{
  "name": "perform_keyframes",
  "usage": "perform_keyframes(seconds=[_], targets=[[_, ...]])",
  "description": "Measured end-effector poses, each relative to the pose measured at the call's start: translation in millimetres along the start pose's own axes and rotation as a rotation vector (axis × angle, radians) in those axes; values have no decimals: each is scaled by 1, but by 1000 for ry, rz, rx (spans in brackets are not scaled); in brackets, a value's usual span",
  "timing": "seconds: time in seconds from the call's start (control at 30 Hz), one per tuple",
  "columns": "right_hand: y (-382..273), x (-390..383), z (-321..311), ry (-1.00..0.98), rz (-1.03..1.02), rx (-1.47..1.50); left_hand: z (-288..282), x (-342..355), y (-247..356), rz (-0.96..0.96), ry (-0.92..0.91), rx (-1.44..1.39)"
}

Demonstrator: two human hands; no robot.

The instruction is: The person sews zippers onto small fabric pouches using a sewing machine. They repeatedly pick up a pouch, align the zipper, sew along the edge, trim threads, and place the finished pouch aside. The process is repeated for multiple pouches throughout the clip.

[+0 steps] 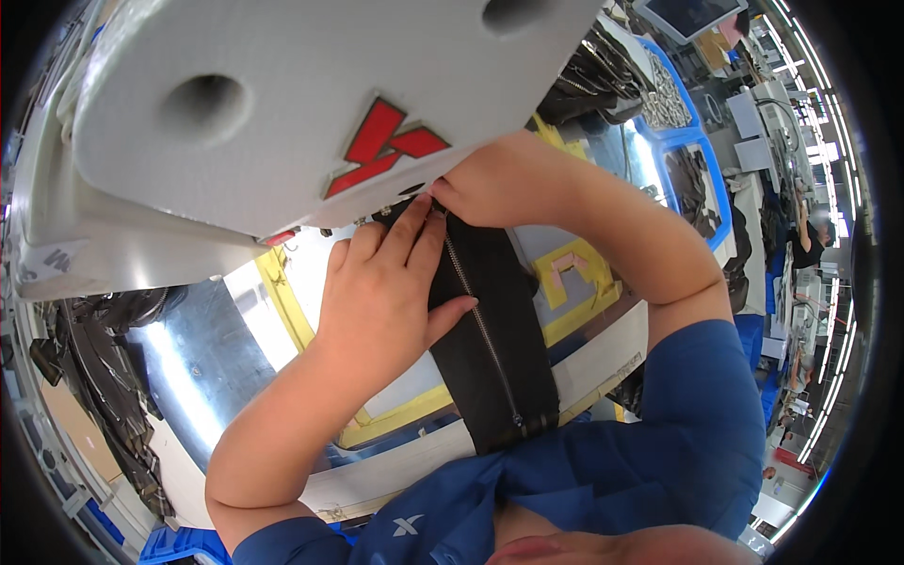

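A long black fabric piece with a metal zipper (482,325) runs from under a white sewing machine head (282,113) down to my waist. My left hand (381,282) lies on its upper left part, fingers stretched toward the machine and thumb reaching across the zipper teeth. Close to those fingertips, my right hand (508,184) is closed at the fabric's far end, with its fingers curled in a pinch. The machine head hides the needle area and the far end of the fabric. The zipper slider (517,420) sits at the near end.
Yellow tape (579,282) marks the shiny work surface. A heap of dark zippered pieces (104,377) lies at the left. Back right stand blue bins (723,188) with metal zippers and dark pieces, below a screen (692,14). Another person (808,243) is far right.
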State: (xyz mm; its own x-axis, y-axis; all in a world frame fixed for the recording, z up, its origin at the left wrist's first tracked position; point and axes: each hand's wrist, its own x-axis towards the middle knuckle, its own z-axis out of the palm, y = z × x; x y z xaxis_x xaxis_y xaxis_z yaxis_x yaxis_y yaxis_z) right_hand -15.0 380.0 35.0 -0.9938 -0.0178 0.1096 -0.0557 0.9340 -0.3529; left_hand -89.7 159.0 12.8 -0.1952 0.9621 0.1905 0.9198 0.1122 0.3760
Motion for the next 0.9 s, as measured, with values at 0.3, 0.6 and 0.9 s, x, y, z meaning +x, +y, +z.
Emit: perform_keyframes(seconds=[0.3,0.6,0.9], targets=[[-11,-52,19,187,-114,-171,-5,2,-1,-10,6,-7],[-13,-52,19,131,-89,-200,-3,6,-5,-4,36,-92],[-13,-48,18,126,-76,-212,-1,3,-8,-3,87,-203]])
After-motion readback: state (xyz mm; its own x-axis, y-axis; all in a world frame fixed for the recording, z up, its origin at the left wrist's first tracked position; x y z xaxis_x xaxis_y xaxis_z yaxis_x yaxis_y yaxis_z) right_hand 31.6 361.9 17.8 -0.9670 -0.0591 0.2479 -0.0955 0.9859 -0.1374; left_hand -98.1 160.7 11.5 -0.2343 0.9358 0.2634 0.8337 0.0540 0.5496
